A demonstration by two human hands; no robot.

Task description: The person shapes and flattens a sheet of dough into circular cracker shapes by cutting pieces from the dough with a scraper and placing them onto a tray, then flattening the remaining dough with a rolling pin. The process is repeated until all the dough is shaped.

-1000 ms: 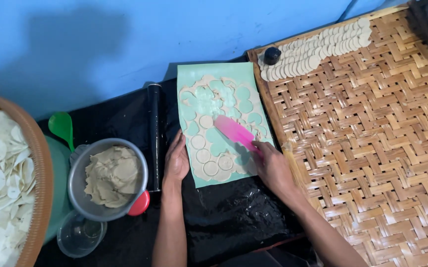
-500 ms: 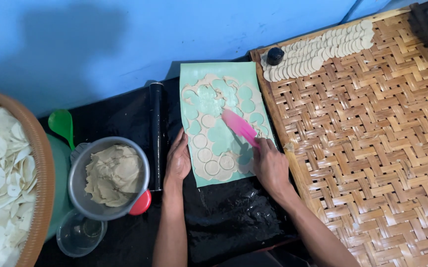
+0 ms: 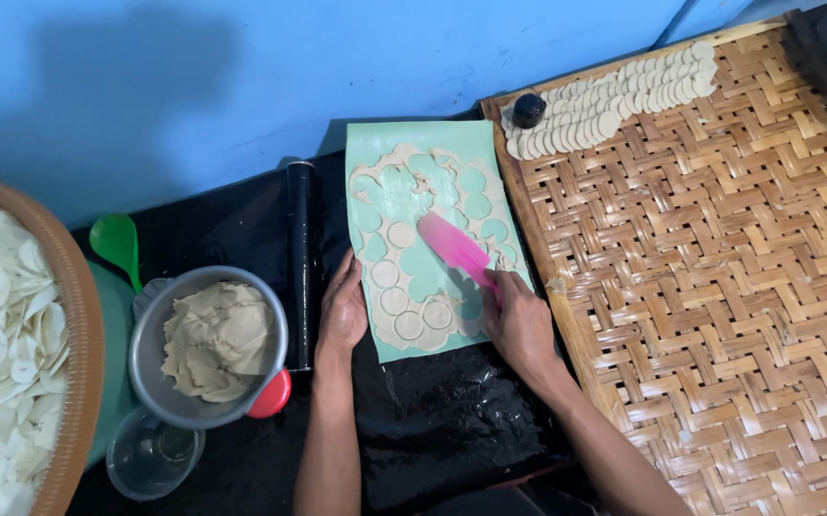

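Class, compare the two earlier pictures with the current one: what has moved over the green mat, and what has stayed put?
The right hand kept hold of the pink spatula, sliding its blade slightly left and down across the green mat toward the cut dough circles. The left hand stayed flat at the mat's left edge. The metal bowl of dough, the black roller and the woven tray did not move.

The handle of the pink spatula (image 3: 455, 247) is covered by the right hand (image 3: 518, 325), and the mat's (image 3: 389, 143) lower left edge is partly hidden under the left hand (image 3: 343, 311). The basket of pale discs (image 3: 69, 315) is cut off by the left edge, the woven tray (image 3: 719, 287) by the right and bottom edges. The red thing (image 3: 272, 394) is mostly hidden under the metal bowl (image 3: 146, 330).
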